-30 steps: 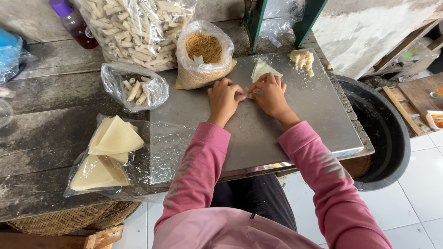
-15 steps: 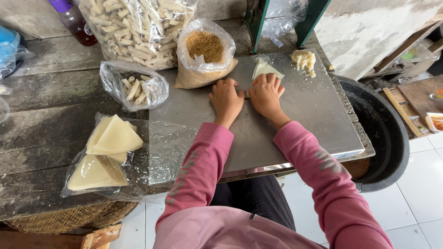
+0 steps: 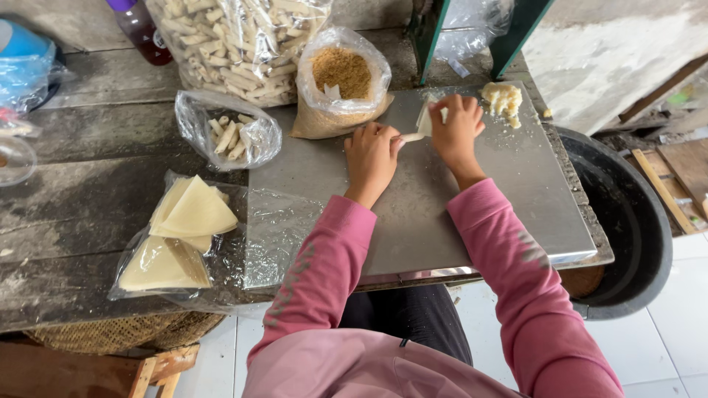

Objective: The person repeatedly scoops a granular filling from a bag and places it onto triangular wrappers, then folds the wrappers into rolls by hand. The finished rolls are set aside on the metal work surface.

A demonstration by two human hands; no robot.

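Note:
Both hands rest on a metal sheet laid over a wooden table. My left hand pinches one end of a pale rolled pastry wrapper. My right hand covers the wrapper's other end, fingers curled over it. A small lump of pale filling lies on the sheet just right of my right hand. Pink sleeves cover both arms.
A bag of brown crumbs stands behind my left hand. Left of it are a small bag with a few rolled sticks and a big bag of them. Triangular wrappers lie in plastic at left. A black tub sits at right.
Both hands have moved away from me along the sheet, toward the filling lump. The wrapper that lay flat beyond my fingers is now rolled between them.

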